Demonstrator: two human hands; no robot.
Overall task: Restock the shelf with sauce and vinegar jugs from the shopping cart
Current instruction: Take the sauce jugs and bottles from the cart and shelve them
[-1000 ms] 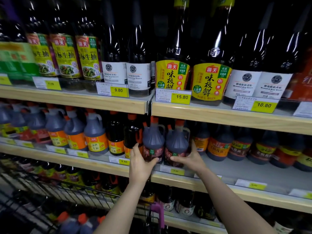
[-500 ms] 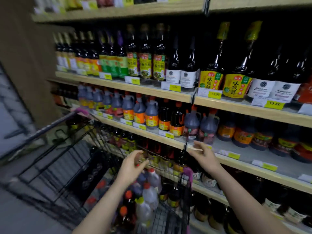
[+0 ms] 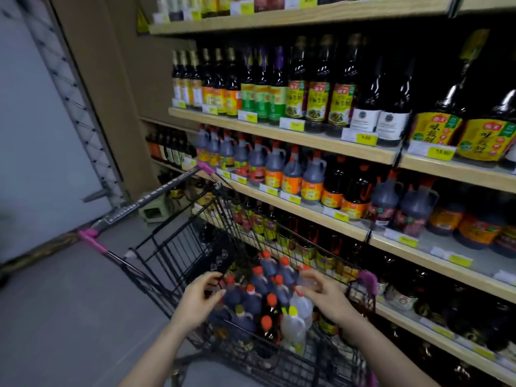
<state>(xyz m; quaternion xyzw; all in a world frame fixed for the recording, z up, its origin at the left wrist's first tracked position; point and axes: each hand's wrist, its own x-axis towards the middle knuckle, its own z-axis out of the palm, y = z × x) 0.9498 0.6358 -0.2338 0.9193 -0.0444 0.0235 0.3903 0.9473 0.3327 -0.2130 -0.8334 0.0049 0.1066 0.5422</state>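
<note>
The black wire shopping cart (image 3: 178, 247) stands against the shelving and holds several dark jugs with orange caps (image 3: 259, 286) and two clear jugs with yellow caps (image 3: 293, 325). My left hand (image 3: 199, 298) hovers over the cart's left side, fingers loosely spread near a dark jug, holding nothing. My right hand (image 3: 324, 294) reaches in from the right with relaxed fingers just above the jugs; whether it touches one is unclear. On the middle shelf (image 3: 329, 222) two dark jugs (image 3: 402, 208) stand side by side next to orange-labelled bottles.
Upper shelves carry tall dark sauce bottles (image 3: 318, 88) with yellow price tags. The lower shelf (image 3: 418, 322) behind the cart holds more bottles. The cart's pink-ended handle (image 3: 92, 236) points toward a grey floor and a white wall at the left.
Both hands left the two jugs on the middle shelf and dropped down into the cart. The view swung left and down, away from the shelf.
</note>
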